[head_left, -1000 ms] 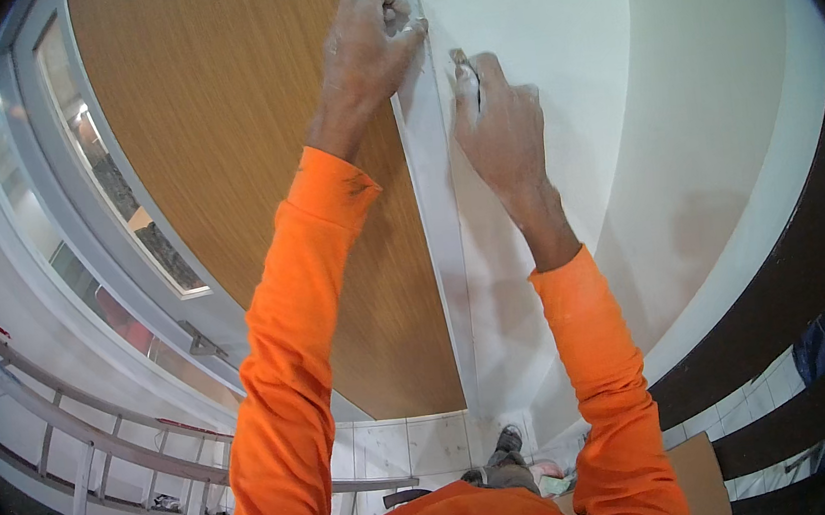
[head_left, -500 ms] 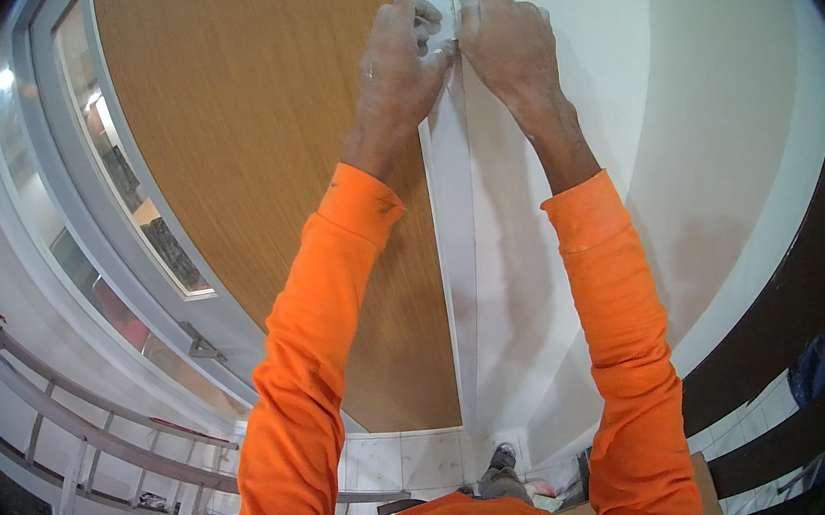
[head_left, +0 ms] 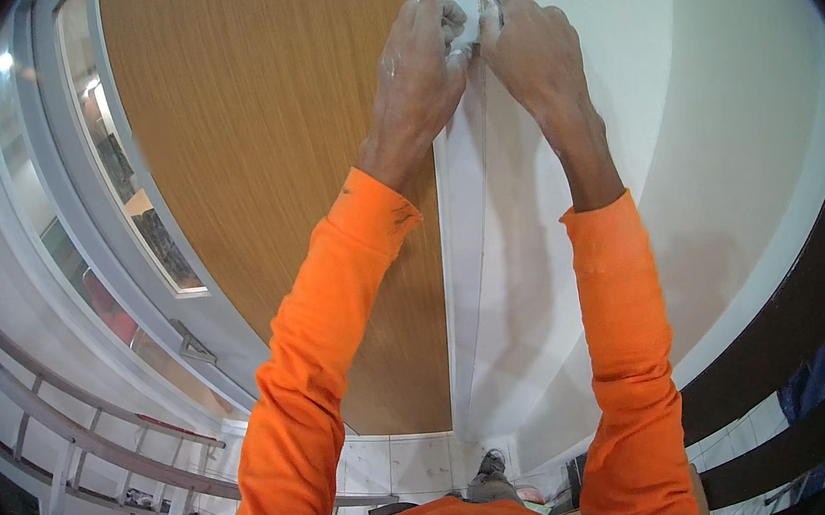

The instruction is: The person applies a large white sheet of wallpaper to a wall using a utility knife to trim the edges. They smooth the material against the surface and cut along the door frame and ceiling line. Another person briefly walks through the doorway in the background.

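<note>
My left hand is raised at the top of the view with its fingers curled over the white door frame. White dust coats its fingertips. Just right of it, my right hand is closed in a pinch at the seam where the frame meets the white wall. A small pale bit shows at its thumb and forefinger, too hidden to name. The two hands nearly meet at the seam. What either one grips cannot be made out. Orange sleeves cover both my forearms.
A wood-grain door panel stands left of the frame. Beyond it are a grey framed glass door with a handle and a metal ladder. Dark curved bars cross the lower right. Below lies a tiled floor.
The view has tilted slightly, so both hands and the frame's top appear farther right and a little lower. Both hands stay closed at the same seam.
</note>
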Demonstrator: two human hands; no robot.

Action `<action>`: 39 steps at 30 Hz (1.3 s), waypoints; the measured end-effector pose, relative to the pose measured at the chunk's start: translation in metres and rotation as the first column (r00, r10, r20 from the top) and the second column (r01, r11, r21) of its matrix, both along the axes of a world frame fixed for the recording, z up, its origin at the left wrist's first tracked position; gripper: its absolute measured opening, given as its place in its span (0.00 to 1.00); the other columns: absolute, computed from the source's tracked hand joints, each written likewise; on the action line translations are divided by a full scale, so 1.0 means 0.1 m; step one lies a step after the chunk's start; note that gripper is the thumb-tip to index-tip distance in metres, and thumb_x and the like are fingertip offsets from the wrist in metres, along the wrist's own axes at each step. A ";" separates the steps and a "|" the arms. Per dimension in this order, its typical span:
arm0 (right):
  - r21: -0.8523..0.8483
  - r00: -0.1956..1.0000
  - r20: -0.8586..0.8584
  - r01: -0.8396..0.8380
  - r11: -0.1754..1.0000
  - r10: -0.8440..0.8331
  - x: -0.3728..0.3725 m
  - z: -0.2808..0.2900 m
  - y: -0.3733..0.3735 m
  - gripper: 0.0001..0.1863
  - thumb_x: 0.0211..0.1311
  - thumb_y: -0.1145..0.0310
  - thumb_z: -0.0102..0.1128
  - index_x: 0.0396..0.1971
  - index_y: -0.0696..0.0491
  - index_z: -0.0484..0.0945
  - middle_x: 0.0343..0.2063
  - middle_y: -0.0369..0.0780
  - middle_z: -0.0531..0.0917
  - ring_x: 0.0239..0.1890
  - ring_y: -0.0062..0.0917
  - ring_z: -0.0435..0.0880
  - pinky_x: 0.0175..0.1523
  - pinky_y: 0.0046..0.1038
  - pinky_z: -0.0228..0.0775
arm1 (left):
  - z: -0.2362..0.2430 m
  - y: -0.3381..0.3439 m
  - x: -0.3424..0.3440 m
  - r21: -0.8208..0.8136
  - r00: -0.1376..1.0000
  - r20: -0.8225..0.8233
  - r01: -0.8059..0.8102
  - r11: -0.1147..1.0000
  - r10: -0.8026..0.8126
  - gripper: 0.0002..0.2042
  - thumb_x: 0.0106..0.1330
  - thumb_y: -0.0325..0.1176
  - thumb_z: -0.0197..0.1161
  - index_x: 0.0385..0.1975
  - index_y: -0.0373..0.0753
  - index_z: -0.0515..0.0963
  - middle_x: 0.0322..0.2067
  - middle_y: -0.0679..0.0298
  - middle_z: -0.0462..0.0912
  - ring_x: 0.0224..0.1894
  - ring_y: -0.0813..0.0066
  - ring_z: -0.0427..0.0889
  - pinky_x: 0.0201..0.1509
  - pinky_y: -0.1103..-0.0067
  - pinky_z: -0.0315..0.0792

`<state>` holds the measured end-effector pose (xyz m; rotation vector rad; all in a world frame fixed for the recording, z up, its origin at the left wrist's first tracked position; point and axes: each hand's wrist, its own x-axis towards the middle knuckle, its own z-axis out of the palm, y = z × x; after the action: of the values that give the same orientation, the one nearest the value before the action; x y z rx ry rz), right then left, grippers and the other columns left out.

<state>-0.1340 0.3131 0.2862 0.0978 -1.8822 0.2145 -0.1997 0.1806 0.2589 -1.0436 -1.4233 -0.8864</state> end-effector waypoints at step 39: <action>-0.145 0.999 0.035 0.014 0.989 -0.009 0.31 -1.28 -0.33 0.13 0.69 0.68 0.55 0.50 0.55 0.73 0.16 0.43 0.82 0.22 0.41 0.82 0.44 0.42 0.66 | 0.36 -0.13 0.41 -0.213 0.889 0.019 -0.443 0.871 0.457 0.17 0.63 0.46 0.70 0.32 0.34 0.84 0.31 0.50 0.85 0.38 0.52 0.85 0.45 0.62 0.77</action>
<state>-0.1032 0.2804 0.1578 -0.0161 -1.8943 0.3458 -0.1583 0.1675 0.2949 -0.7791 -1.7516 -0.4440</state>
